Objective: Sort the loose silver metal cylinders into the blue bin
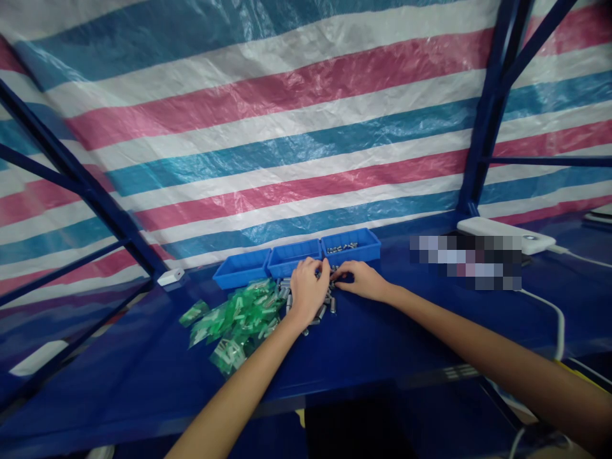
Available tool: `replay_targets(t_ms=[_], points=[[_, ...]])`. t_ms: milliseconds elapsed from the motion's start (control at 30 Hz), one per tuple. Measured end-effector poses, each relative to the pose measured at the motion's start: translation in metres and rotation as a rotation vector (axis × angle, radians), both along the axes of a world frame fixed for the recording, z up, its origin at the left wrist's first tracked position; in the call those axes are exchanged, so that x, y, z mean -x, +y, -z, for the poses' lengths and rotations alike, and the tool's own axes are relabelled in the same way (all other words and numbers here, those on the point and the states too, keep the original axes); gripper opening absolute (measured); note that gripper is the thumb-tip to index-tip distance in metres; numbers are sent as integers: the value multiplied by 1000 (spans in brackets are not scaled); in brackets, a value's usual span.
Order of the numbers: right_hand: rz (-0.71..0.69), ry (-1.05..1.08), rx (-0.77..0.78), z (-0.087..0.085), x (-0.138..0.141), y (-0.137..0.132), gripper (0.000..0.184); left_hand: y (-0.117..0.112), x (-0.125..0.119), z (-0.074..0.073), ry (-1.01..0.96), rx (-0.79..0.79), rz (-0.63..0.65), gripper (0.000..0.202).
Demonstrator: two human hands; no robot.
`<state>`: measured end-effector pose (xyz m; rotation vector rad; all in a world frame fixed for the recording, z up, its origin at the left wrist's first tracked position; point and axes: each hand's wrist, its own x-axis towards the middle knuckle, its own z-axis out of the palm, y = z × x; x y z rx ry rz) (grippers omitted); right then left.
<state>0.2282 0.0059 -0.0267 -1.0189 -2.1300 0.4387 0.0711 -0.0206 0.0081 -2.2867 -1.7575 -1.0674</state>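
Observation:
My left hand [308, 290] is over a pile of small metal cylinders [333, 305], its fingers curled and thumb drawn in; what it pinches, if anything, is hidden. From the right side of the pile, my right hand [364, 280] reaches in with thumb and forefinger closed together, and anything between them is too small to make out. Left of the pile lie several small green-tinted plastic bags [239, 315] with pale contents. Behind the hands stand three blue bins in a row: the left bin [241, 271], the middle bin [294, 258] and the right bin [368, 245], which holds small metal parts [342, 247].
The blue tabletop [382, 344] has dark blue posts [482, 127] at both sides and a striped plastic sheet [287, 140] behind. A white box-shaped device [507, 234] with a cable [559, 319] lies at right, near a blurred-out item. A small white block [171, 276] sits at left.

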Motion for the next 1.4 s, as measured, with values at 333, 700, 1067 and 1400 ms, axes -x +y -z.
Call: replay_targets(t_ms=[333,700,1067,1400], points=[[-13,15,10,-2,0,-1,18,2,-1,2,16,31,20,36],[73,286,40,-7,4,-2,13,6,1,7,-12,41,77,32],[55,586,55,-12,9,-3,19,9,2,11,-101,72,225,35],[7,667,123,-14,10,-4,29,12,0,12,-290,76,328,33]])
